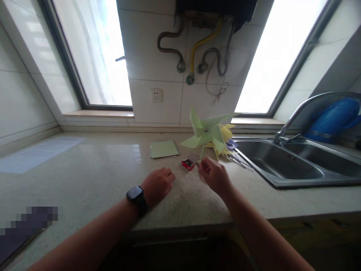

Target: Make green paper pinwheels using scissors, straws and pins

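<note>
My right hand (214, 175) holds the stick of a pale green paper pinwheel (207, 132) upright above the counter, fingers pinched around it. My left hand (158, 185), a black watch on its wrist, rests on the counter with its fingers curled and nothing in it. A small red box (188, 163) lies between the two hands, just left of the right hand. A green paper sheet (164, 149) lies flat further back. Behind the held pinwheel lie yellow and purple pinwheels (228, 145) by the sink's edge.
A steel double sink (296, 163) with a curved tap (303, 109) fills the right side, a blue object (334, 118) behind it. Tiled wall with pipes, a socket (156, 95) and two windows lies ahead. A pale sheet (39, 152) lies far left on the stone counter (93, 177).
</note>
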A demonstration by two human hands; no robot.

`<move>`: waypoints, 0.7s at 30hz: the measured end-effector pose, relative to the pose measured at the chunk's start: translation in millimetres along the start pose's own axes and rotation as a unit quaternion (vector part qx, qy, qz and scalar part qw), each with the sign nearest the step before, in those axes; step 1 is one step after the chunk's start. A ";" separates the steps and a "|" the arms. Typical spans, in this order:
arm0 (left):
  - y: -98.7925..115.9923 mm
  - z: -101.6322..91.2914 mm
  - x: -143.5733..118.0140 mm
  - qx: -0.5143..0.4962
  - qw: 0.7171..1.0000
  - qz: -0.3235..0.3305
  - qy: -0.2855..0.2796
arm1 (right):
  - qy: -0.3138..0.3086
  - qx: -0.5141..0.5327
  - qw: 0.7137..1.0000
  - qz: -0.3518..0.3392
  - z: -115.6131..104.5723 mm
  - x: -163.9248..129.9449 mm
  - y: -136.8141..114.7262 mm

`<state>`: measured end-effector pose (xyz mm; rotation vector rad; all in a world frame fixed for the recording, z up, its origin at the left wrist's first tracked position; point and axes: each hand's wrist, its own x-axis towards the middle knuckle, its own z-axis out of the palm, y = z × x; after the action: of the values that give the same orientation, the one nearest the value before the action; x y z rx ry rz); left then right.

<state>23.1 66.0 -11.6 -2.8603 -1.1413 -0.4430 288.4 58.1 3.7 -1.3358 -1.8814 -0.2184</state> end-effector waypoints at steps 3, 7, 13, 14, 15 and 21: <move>4.5 -4.4 -17.4 -0.020 1.000 -0.008 0.006 | 0.018 -0.020 0.999 0.026 -6.3 -8.9 8.3; 5.2 -9.2 -41.4 -0.049 0.999 -0.016 0.000 | 0.057 -0.027 0.996 0.069 -5.2 -10.8 20.6; 3.5 -10.1 -45.7 -0.072 0.997 -0.026 -0.002 | 0.065 0.005 0.994 0.089 7.0 -10.3 33.8; 3.6 -10.0 -44.6 -0.075 0.997 -0.026 -0.002 | 0.063 0.013 0.994 0.088 8.3 -10.5 36.1; 3.7 -10.1 -43.7 -0.078 0.997 -0.026 -0.001 | 0.061 0.020 0.994 0.087 9.2 -10.7 38.4; 3.9 -12.5 -40.7 -0.096 0.995 -0.022 0.002 | 0.056 0.042 0.994 0.083 11.2 -10.0 48.9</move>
<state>-5.4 34.2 -10.4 -2.9980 -1.2281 -0.5907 325.7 77.9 -25.0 -1.3852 -1.6592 -0.1237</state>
